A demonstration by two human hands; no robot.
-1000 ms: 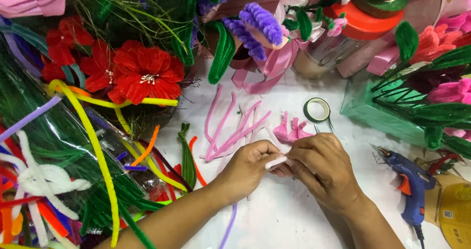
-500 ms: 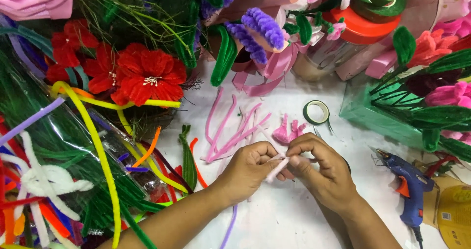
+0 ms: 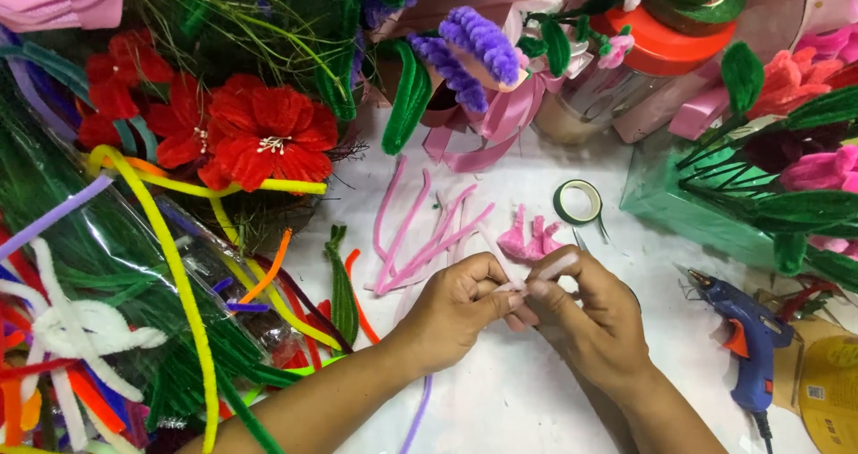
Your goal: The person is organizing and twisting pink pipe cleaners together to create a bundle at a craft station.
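1. Pale pink and fuzzy, a short pipe cleaner piece [image 3: 543, 273] sits pinched between both hands near the middle of the white table [image 3: 500, 400].
2. We see the left hand [image 3: 451, 309] with fingers curled in tight, thumb and forefinger closed on the piece's near end.
3. The right hand [image 3: 590, 315] is likewise curled, its fingertips [image 3: 536, 290] gripping the same piece, so the two hands touch at the knuckles.
4. Just beyond the hands lies a small folded pink shape [image 3: 527, 239], apart from the fingers but close.
5. To its left we find a loose fan of pink pipe cleaner lengths [image 3: 420, 235] spread on the table.
6. A roll of green tape [image 3: 578, 202] lies flat just behind the right hand.
7. Near the right edge rests a blue glue gun [image 3: 746, 338], nozzle pointing towards the hands, well apart from them.
8. Red fabric flowers [image 3: 259, 132] stand towards the far left corner, with a heap of mixed coloured pipe cleaners [image 3: 107, 329] filling the left edge.
9. A purple fuzzy bloom [image 3: 478, 43] with a pink ribbon stands at the far edge, and a green box of stems [image 3: 715, 204] sits at the right.
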